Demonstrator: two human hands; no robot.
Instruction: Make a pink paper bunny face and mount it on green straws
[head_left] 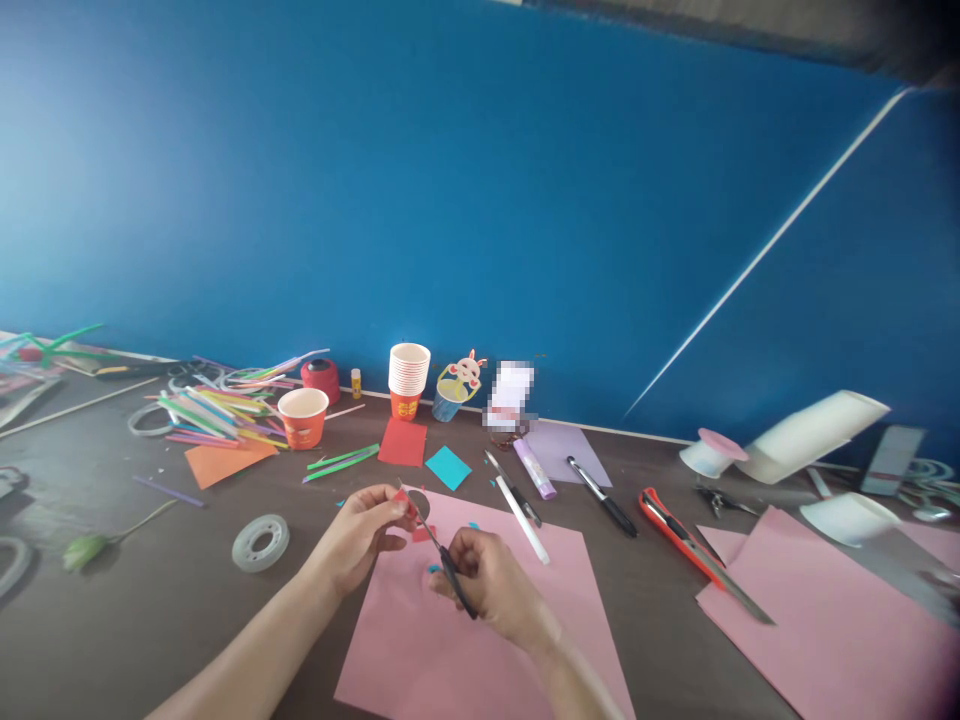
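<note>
My left hand (365, 535) pinches a small piece of red paper (406, 497) between thumb and fingers. My right hand (491, 585) is closed round the black handles of a pair of scissors (451, 570), whose blades reach up and left to the red paper. Beneath both hands lies a large pink sheet (420, 650), with small red and blue scraps on it. Just past the sheet are a red paper square (403, 442) and a turquoise square (448, 467). A white marker (523, 520) rests on the sheet's upper right part.
Left: a tape roll (261, 543), a pile of coloured sticks (202, 410), an orange paper cup (303, 420). Behind: stacked paper cups (408, 380), a blue cup with a bunny face (450, 397). Right: a glue stick (534, 468), a black marker (602, 497), a red utility knife (701, 555) with blade out.
</note>
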